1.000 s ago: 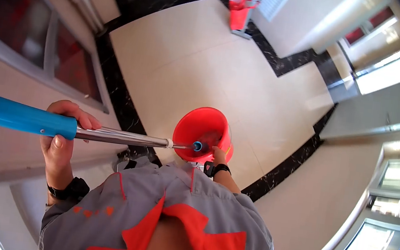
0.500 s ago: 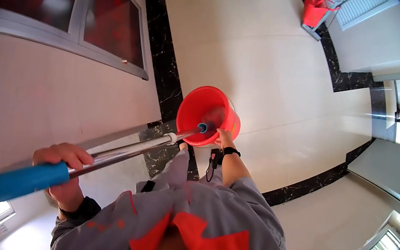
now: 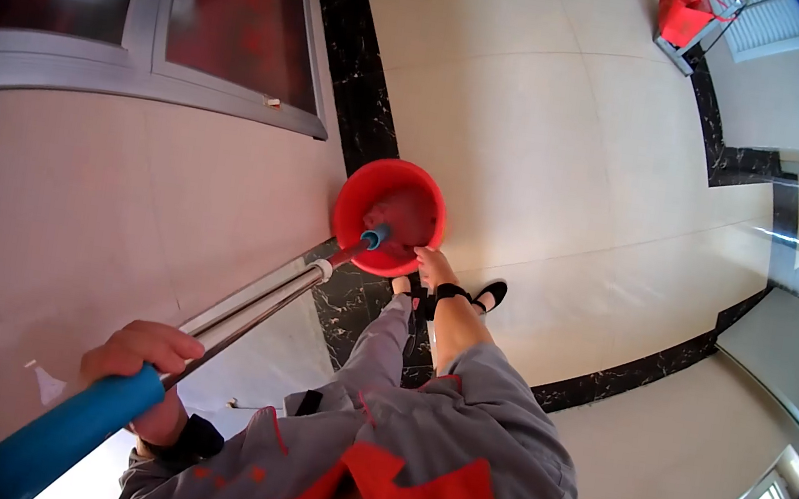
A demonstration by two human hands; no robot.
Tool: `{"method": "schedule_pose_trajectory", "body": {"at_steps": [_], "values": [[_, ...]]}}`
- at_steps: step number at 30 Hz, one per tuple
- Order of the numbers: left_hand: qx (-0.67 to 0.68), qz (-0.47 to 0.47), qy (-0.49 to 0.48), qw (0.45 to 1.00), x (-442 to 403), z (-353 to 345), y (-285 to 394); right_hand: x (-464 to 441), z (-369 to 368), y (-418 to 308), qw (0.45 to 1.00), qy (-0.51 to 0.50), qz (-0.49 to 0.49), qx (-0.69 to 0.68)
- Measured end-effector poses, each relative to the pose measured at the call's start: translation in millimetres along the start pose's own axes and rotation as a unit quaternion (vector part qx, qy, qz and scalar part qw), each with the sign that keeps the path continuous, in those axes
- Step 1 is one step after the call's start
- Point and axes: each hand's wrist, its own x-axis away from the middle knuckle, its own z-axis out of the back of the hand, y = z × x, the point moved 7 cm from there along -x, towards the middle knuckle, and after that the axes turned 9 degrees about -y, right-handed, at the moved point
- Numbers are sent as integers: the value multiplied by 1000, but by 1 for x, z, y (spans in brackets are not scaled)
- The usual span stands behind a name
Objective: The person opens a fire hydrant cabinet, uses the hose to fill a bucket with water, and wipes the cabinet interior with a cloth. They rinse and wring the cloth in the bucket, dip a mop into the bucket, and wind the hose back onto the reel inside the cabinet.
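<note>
My left hand is wrapped round the silver pole of a mop, just where its blue grip begins. The pole slants down into a red bucket, and a blue collar shows at its lower end. What lies below the collar is blurred in the murky contents. My right hand holds the bucket's near right rim, with the fingers over the edge. The bucket stands about upright on the floor, close to the wall and in front of my feet.
A framed window is in the wall on the left. Pale floor tiles with a black marble border stretch ahead. A red bag-like item on a metal frame stands at the far right. My black shoe is beside the bucket.
The bucket has gone from tilted to nearly upright and sits further left in view. The mop pole has shifted with it and points more steeply down. Both hands keep their holds.
</note>
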Motion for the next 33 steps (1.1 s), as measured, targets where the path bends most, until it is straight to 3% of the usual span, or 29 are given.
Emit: {"method": "schedule_pose_trajectory", "body": {"at_steps": [3,9,12,18,23,26,27,28,29,33], "values": [[30,5,-10,999,-5,-2,-4,40,22,-8,999,11,48,-23],[48,49,-48,997,0,-19,-21,122,96,13,993,84,47,-62],[19,131,-43,990,14,-19,-46,176,129,24,987,156,48,-14],[73,277,114,951,41,-12,-113,226,198,51,987,138,55,-61],[42,278,220,934,65,3,-128,256,255,39,983,156,56,-78],[29,278,264,923,88,2,-130,291,271,21,979,142,130,-59],[29,283,281,917,93,3,-127,292,296,24,973,140,158,93],[26,281,295,913,99,5,-120,289,314,35,985,133,87,-73],[23,280,307,910,107,4,-115,257,352,57,988,77,108,-72],[5,287,360,888,147,11,-113,262,354,18,991,96,81,-44]]}}
